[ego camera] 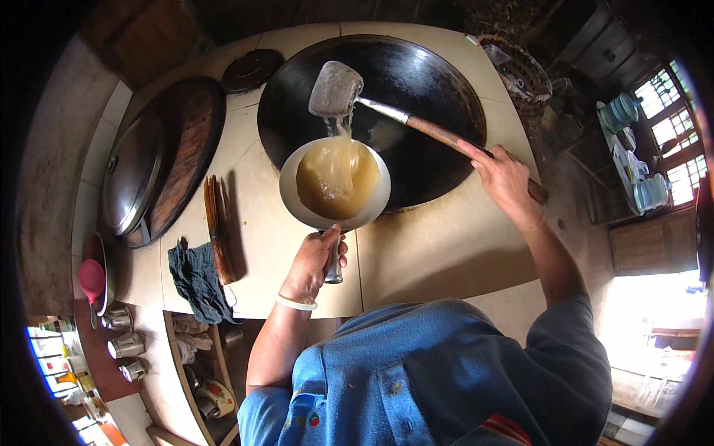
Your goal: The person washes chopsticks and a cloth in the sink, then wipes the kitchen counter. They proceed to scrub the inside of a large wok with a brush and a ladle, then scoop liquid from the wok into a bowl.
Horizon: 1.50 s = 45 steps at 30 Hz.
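My left hand [321, 256] is closed around the short handle of a white-rimmed metal ladle pan [289, 192], which holds cloudy yellowish-brown liquid [334, 189]. In my right hand [502, 175] is the wooden handle of a metal wok spatula [336, 89], its index finger laid along the shaft. The spatula's blade is raised beyond the pan, and liquid streams from it into the pan. Under the spatula, a large black wok [440, 111] is set into the tiled stove top, with a small wet patch on its inner surface.
Left on the tiled counter [251, 223] lie a bamboo brush [217, 234], a dark green cloth [198, 279], a metal lid [134, 173] against a round wooden board [195, 128], and a small dark lid [254, 69]. A pink ladle [91, 279] and metal cups [127, 345] are farther left. A wicker basket [519, 72] stands beyond the wok.
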Tool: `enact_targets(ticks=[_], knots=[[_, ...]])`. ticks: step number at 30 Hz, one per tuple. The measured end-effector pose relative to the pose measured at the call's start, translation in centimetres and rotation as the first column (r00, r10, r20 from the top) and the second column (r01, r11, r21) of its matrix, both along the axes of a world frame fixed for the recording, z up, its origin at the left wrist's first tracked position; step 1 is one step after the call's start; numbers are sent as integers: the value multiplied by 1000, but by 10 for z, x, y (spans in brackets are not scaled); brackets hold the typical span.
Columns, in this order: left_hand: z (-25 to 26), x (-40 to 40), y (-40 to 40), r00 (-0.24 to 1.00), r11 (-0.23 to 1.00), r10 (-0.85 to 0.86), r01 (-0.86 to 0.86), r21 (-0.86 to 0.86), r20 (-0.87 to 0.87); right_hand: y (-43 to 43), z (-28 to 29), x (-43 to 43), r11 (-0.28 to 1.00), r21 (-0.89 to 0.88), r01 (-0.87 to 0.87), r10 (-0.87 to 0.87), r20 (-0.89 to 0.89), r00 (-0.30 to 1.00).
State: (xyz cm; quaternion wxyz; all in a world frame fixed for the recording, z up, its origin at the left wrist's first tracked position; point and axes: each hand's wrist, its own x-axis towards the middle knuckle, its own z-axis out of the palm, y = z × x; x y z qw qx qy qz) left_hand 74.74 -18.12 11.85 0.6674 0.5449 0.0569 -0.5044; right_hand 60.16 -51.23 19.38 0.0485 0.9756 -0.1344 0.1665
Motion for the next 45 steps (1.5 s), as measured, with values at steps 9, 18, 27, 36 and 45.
enact_targets(ticks=[9,18,27,36,45], knots=[[0,-1,-1,1000,1000,-20,20,-5,-2,-75,23,151,984,-176,-11,-131,-768,626],[-5,-3,1,1000,1000,-12,12,-8,-17,-74,-89,156,976,75,205,-128,-566,815],[-4,1,2,1000,1000,-18,18,0,-16,-38,-59,83,951,289,113,-46,-227,973],[-3,4,2,999,999,-51,51,0,-2,0,31,-6,995,90,-44,50,-58,997],[0,2,0,999,999,-52,52,2,-8,-74,-26,108,991,-92,-95,58,-342,938]])
